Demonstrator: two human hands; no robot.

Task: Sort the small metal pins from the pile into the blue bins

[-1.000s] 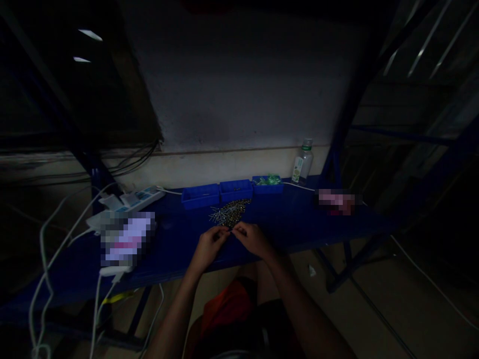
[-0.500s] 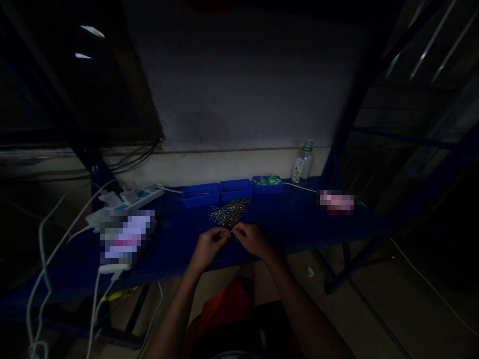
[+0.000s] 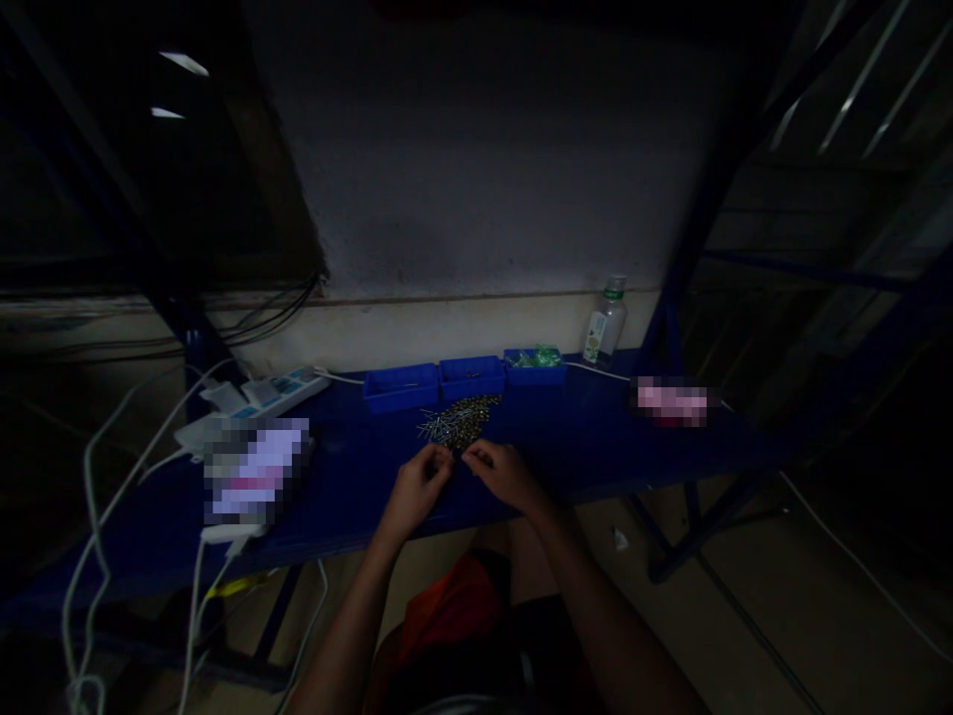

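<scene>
Dim light falls on the blue bench (image 3: 581,447), where a heap of small metal pieces (image 3: 456,424) lies just in front of the blue bins (image 3: 473,385). The left hand (image 3: 418,484) and right hand (image 3: 506,474) sit slightly apart at its near edge, fingertips drawn close to thumbs (whether either holds anything, I cannot tell). A loose pinch could drop something slender; a careless knuckle could scatter the heap.

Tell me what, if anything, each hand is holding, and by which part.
Cannot be told: the left hand and right hand curl beside the pile of metal pieces, but it is too dark to see whether either pinches one.
</scene>
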